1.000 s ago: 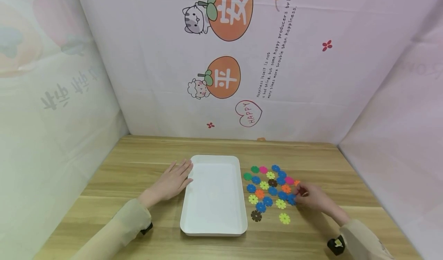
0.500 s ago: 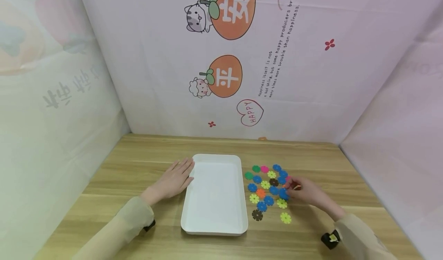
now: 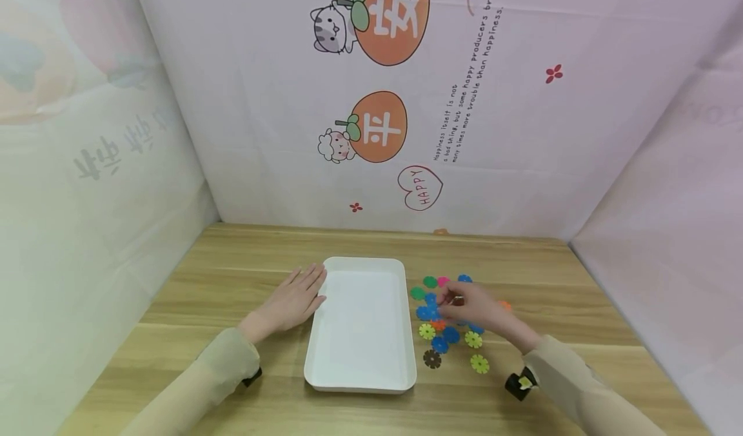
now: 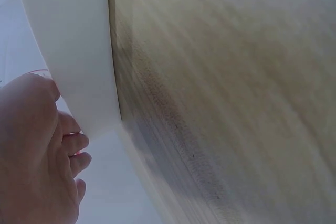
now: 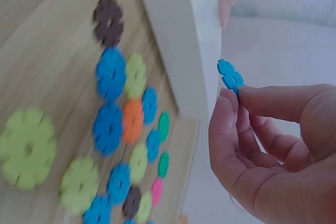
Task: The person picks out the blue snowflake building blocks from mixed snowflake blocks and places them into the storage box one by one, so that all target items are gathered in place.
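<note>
A white rectangular tray (image 3: 362, 333) lies on the wooden table. My left hand (image 3: 290, 302) rests on its left rim near the far corner, fingers extended; in the left wrist view the fingertips (image 4: 79, 142) meet the tray's edge. To the right of the tray, my right hand (image 3: 478, 307) is above a scatter of flower-shaped plastic discs. Between thumb and forefinger it pinches a blue snowflake disc (image 5: 231, 75), held clear of the table. The hand hides some of the discs beneath it.
Loose discs in several colours lie right of the tray: a brown disc (image 3: 432, 358), a yellow-green disc (image 3: 479, 364), a green disc (image 3: 418, 293) and an orange disc (image 3: 505, 306) among them. Printed cloth walls (image 3: 278, 184) stand behind and at both sides of the table.
Pinching the blue disc, my right hand has moved left across the scattered discs toward the tray, uncovering an orange disc at the right. The left hand keeps its place on the rim.
</note>
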Demonstrator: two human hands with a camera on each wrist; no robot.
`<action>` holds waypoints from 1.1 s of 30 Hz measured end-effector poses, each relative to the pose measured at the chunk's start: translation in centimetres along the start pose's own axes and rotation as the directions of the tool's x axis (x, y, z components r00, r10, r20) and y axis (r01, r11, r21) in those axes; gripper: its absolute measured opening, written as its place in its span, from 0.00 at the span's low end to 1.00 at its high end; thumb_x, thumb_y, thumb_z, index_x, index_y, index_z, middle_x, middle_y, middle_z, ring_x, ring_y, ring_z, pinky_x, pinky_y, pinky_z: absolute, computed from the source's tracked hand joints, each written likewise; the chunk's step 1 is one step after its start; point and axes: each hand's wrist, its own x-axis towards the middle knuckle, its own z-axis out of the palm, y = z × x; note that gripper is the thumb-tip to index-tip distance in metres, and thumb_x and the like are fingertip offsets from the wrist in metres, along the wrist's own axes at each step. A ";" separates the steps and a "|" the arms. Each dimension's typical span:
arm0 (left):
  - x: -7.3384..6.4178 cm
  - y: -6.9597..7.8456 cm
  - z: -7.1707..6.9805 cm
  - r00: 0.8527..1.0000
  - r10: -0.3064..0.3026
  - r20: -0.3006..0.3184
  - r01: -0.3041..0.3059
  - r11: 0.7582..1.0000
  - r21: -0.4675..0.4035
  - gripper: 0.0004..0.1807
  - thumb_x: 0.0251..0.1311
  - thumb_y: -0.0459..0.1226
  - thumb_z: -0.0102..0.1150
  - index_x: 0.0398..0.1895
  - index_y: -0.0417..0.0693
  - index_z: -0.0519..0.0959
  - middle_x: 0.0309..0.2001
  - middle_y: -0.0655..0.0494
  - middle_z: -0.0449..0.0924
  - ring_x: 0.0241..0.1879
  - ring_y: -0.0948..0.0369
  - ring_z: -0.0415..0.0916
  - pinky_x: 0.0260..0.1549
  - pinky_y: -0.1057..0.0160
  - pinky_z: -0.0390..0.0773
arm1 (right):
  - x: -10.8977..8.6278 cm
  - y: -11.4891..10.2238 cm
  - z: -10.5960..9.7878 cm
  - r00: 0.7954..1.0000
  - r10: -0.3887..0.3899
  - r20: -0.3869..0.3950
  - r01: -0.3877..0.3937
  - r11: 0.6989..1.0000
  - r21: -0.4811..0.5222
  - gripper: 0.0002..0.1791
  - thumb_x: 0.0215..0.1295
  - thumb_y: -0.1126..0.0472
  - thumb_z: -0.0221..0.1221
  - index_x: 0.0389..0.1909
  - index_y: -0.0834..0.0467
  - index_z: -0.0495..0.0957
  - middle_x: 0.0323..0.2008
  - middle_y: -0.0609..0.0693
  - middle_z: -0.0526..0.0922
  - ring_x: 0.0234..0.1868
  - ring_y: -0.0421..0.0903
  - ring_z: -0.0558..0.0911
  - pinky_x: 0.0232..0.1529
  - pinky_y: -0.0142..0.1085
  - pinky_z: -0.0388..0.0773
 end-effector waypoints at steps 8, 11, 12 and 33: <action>0.0 0.1 0.0 1.000 -0.003 0.000 0.003 1.000 0.008 0.33 0.78 0.49 0.37 0.75 0.34 0.56 0.77 0.40 0.54 0.78 0.44 0.52 0.75 0.40 0.53 | 2.6 -1.9 2.8 0.993 -0.014 0.119 0.000 0.993 0.122 0.07 0.66 0.65 0.61 0.39 0.65 0.77 0.35 0.57 0.81 0.35 0.51 0.84 0.40 0.41 0.87; 0.0 0.1 0.0 1.000 -0.005 0.004 0.005 1.000 0.006 0.33 0.78 0.49 0.37 0.75 0.34 0.56 0.77 0.40 0.54 0.78 0.44 0.51 0.75 0.40 0.53 | 3.3 -2.7 4.0 0.988 0.015 0.157 -0.040 0.987 0.157 0.06 0.66 0.66 0.61 0.38 0.66 0.77 0.34 0.57 0.81 0.34 0.51 0.86 0.39 0.46 0.87; 0.0 0.1 0.0 1.000 -0.006 0.006 0.006 1.000 0.008 0.33 0.78 0.49 0.37 0.75 0.34 0.56 0.77 0.40 0.54 0.78 0.45 0.51 0.76 0.40 0.53 | 3.5 -2.9 4.4 0.986 0.020 0.163 -0.045 0.988 0.151 0.06 0.66 0.66 0.62 0.38 0.66 0.77 0.34 0.56 0.81 0.33 0.48 0.86 0.38 0.44 0.88; 0.1 0.1 0.1 0.999 -0.041 0.006 0.041 0.999 0.002 0.33 0.78 0.50 0.37 0.76 0.37 0.56 0.78 0.42 0.54 0.78 0.46 0.52 0.76 0.41 0.52 | 7.1 -6.9 11.3 0.945 0.086 0.314 -0.113 0.991 0.068 0.02 0.63 0.68 0.64 0.34 0.62 0.80 0.28 0.49 0.83 0.27 0.40 0.84 0.33 0.33 0.86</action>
